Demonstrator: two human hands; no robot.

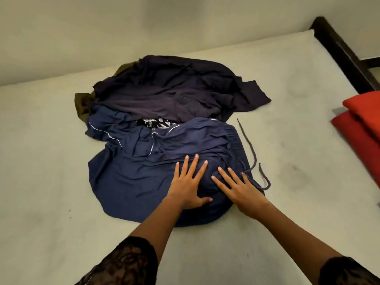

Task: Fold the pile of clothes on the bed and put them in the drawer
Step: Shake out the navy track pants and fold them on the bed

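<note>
Left hand (190, 185) and right hand (239, 189) lay flat, fingers spread, gripping nothing, on the blue garment's (144, 177) right end; its length ran leftward.

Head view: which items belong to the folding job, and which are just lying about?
Job: navy drawstring garment under left hand and right hand; dark purple garment; olive garment; black-and-white patterned piece.
Lying about: red stacked fabric, right edge; dark bed frame.
</note>
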